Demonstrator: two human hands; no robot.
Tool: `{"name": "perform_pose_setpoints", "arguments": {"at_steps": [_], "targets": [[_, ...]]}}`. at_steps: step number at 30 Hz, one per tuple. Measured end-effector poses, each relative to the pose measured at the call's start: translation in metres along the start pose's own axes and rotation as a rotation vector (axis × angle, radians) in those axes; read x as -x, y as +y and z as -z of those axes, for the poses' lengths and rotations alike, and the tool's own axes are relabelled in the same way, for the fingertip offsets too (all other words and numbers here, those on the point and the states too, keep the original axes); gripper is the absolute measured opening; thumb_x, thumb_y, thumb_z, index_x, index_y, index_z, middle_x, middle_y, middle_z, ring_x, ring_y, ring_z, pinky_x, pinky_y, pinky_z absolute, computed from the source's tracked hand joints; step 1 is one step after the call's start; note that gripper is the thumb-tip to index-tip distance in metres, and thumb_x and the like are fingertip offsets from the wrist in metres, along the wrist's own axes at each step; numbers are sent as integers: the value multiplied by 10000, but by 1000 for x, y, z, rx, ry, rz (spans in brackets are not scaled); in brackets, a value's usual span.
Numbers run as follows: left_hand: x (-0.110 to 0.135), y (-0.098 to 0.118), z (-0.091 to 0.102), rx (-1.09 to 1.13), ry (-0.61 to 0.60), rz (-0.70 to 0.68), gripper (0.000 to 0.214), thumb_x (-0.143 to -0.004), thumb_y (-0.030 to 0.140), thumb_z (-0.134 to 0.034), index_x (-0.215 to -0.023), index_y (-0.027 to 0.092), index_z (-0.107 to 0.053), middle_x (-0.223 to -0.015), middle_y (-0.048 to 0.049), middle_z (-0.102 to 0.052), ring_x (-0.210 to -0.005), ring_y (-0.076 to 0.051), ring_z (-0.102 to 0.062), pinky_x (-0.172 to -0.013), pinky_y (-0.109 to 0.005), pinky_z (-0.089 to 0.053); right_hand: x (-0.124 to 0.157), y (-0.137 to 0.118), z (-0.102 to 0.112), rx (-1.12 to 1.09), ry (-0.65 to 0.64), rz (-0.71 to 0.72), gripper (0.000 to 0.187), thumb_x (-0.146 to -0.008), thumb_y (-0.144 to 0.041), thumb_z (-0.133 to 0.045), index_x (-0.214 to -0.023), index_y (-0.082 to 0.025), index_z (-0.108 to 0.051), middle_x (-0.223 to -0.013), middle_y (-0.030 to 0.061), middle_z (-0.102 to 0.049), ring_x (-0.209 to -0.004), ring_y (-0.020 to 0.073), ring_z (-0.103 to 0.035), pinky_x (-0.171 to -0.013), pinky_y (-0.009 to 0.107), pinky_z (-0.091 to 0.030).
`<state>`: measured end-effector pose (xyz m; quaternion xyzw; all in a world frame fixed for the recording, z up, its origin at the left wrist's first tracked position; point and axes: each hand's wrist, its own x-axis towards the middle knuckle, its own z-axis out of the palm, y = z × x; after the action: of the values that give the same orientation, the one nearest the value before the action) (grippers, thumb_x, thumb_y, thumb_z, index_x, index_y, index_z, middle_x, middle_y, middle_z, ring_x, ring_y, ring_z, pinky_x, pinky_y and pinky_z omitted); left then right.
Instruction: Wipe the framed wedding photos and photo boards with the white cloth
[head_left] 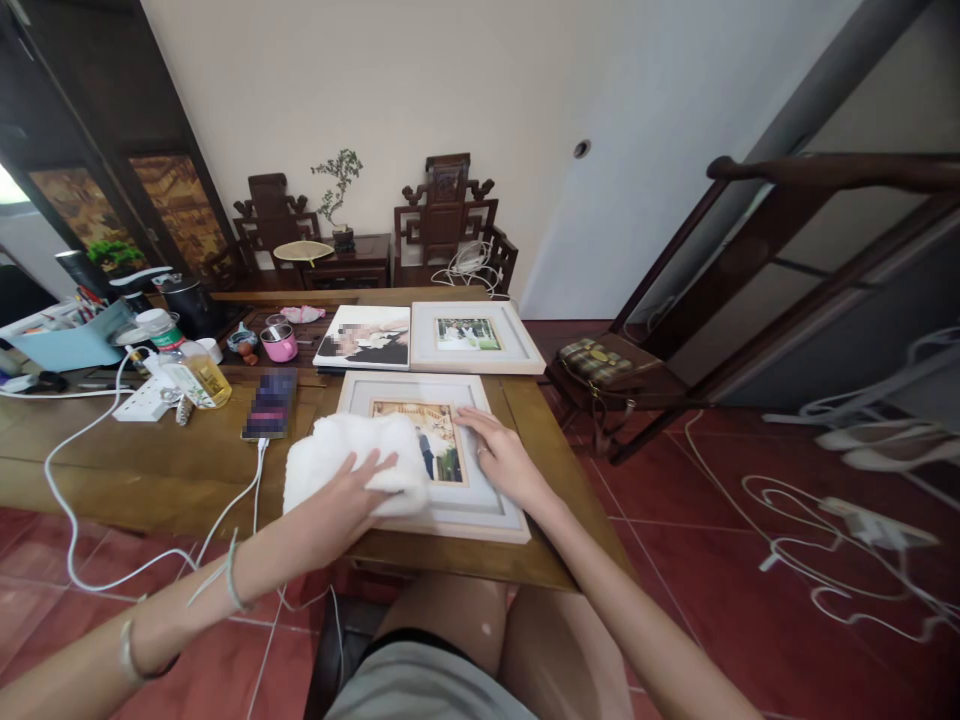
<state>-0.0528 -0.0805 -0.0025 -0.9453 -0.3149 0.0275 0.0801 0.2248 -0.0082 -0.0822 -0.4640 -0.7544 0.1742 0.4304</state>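
Observation:
A white-framed photo (480,505) lies flat on the wooden table (135,460) right in front of me. My left hand (352,495) presses a white cloth (337,450) onto the left part of the frame, fingers spread flat over it. My right hand (501,455) rests flat on the right side of the frame, fingers stretched out, holding nothing.
Behind it lie a second white frame (517,350) and an unframed photo print (365,338). A phone (270,403) on a white cable, a power strip (142,403), an oil bottle (201,375), a pink cup (279,343) and clutter fill the table's left. A wooden chair (622,370) and floor cables (832,530) are to the right.

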Motion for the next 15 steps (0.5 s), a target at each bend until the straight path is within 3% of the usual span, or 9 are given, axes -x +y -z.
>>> {"name": "perform_pose_setpoints", "arguments": {"at_steps": [7,11,15], "targets": [[-65,-57,-11,-87,53,140,356,-944,180,-412,-1263,247,-558,-1454,-97,-429,-1381,-300,-316,-1067,-518,-297,0,0,4,56,-66,33,674,-614,61,-354,-1188,-175,-618,-1328,98,-573,-1309,209,-444,-1130,465,-317],[-82,-65,-13,-243,63,284,310,-908,140,-451,-1144,171,-650,-1407,-153,-475,-1280,-341,-451,-1079,-547,-269,0,-3,4,53,-64,-9,651,-620,54,-359,-1177,-153,-626,-1327,115,-572,-1309,219,-446,-1136,455,-309],[-74,-61,-15,-238,12,207,293,-904,78,-424,-1078,93,-659,-1386,-217,-473,-1219,-297,-527,-1064,-460,-330,-1,-5,2,42,-42,-38,636,-624,51,-359,-1161,-150,-633,-1326,115,-572,-1304,224,-453,-1138,461,-303]]}}
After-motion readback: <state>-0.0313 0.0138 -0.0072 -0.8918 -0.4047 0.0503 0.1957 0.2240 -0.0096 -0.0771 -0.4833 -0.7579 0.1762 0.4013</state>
